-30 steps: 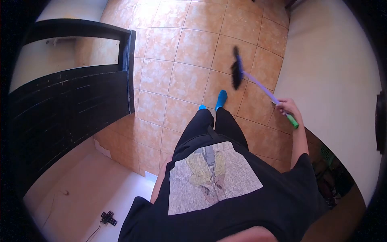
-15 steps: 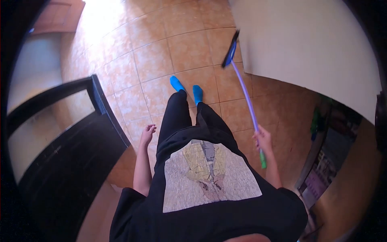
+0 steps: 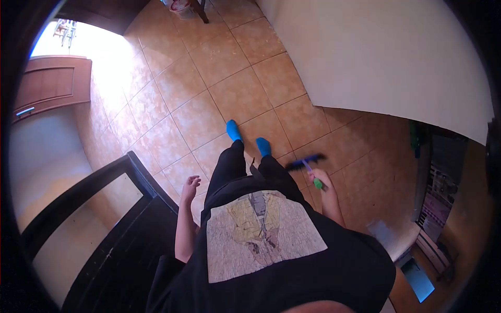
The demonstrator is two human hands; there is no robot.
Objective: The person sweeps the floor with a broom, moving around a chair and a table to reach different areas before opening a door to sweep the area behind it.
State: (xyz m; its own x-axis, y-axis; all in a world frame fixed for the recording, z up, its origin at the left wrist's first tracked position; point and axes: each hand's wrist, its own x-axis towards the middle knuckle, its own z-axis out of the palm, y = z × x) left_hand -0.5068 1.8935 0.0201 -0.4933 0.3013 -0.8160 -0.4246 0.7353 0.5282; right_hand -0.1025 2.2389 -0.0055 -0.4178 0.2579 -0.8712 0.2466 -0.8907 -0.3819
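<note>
My right hand (image 3: 322, 178) is closed around the handle of a broom (image 3: 308, 160). The broom has a green grip end, a purple stick and a blue head with dark bristles. Its stick points almost away from the camera, so it looks short, and the head shows just beyond my hand, near my foot. On the other side, my left hand (image 3: 191, 186) hangs beside my thigh with its fingers loosely bent and apart, holding nothing. Blue socks (image 3: 234, 130) cover my feet on the tiled floor (image 3: 219, 65).
A black door or panel (image 3: 117, 242) stands close on the left. Farther off are a brown wooden door (image 3: 57, 81) and a bright doorway. A pale wall (image 3: 381, 57) runs along the right, with shelves of things (image 3: 441, 198) behind its corner. A bucket (image 3: 180, 8) stands far ahead.
The broom has swung from stretching out ahead to hanging near my right foot, its head lower in view. The view has shifted, showing more doorway and a bucket.
</note>
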